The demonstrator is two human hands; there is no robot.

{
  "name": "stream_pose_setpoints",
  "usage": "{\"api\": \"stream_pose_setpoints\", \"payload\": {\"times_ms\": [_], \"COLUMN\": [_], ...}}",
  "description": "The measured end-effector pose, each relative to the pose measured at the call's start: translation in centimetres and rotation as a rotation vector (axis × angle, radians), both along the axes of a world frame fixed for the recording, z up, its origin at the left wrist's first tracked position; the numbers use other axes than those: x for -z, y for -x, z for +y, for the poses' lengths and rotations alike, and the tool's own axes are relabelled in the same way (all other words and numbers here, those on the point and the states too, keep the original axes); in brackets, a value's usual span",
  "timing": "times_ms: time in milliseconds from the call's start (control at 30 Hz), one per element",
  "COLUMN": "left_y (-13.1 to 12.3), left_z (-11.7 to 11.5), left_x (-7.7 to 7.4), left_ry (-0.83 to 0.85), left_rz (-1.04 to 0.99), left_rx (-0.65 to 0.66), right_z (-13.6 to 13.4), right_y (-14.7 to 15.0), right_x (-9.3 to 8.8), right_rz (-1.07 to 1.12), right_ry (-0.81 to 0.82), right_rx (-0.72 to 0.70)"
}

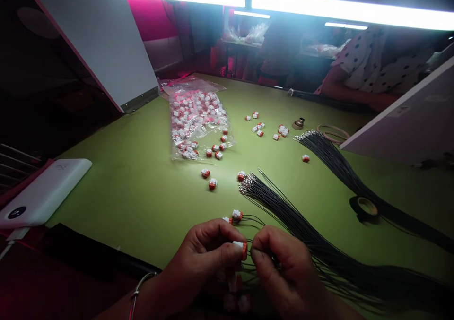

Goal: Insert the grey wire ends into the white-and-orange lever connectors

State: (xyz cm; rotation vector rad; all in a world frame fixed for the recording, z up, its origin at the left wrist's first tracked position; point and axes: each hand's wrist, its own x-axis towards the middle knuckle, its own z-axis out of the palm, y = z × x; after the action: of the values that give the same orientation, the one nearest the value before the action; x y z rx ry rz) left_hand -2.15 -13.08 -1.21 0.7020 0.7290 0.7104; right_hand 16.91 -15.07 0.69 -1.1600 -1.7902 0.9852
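Orange-and-white plastic connector (pixel 241 249) sits pinched between the thumb and fingertips of my left hand (pixel 207 258), held just above the green tabletop (pixel 124 192) near the bottom of my head-camera view. It feels like a light, hard little piece, and its smooth body seems best gripped by the sides, though it could slip from a loose pinch. My right hand (pixel 283 268) is close beside it, fingertips pressed together around thin black wires (pixel 257 256) that look limp and easily bent, so a grip close to their ends would suit them. Both forearms come in low from the bottom, with a thin bangle (pixel 140 287) on my left wrist. A long bundle of black wires (pixel 294 216) fans out beside my right hand, and loose connectors (pixel 213 184) lie ahead of me, below a clear plastic bag of connectors (pixel 196 121).
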Motion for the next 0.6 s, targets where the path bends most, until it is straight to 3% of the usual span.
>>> {"api": "stream_pose_setpoints", "payload": {"times_ms": [133, 267, 400, 500, 600], "left_y": [0.1, 0.1, 0.1, 0.5, 1.6], "left_z": [-0.1, -0.6, -0.6, -0.1, 0.6], "left_x": [0.1, 0.2, 0.2, -0.5, -1.5], "left_ry": [-0.037, -0.017, -0.070, -0.251, -0.614], "left_rz": [-0.002, -0.010, 0.022, 0.129, 0.296], "left_rx": [-0.045, 0.031, -0.001, -0.047, -0.004], "right_z": [0.0, -0.2, -0.2, 0.2, 1.0], "right_y": [0.0, 0.1, 0.2, 0.0, -0.9], "right_x": [0.0, 0.4, 0.4, 0.0, -0.5], "right_rz": [0.004, 0.009, 0.030, 0.008, -0.065], "right_ry": [0.003, 0.014, 0.113, 0.138, 0.071], "right_rx": [-0.006, -0.015, 0.000, -0.017, -0.026]}}
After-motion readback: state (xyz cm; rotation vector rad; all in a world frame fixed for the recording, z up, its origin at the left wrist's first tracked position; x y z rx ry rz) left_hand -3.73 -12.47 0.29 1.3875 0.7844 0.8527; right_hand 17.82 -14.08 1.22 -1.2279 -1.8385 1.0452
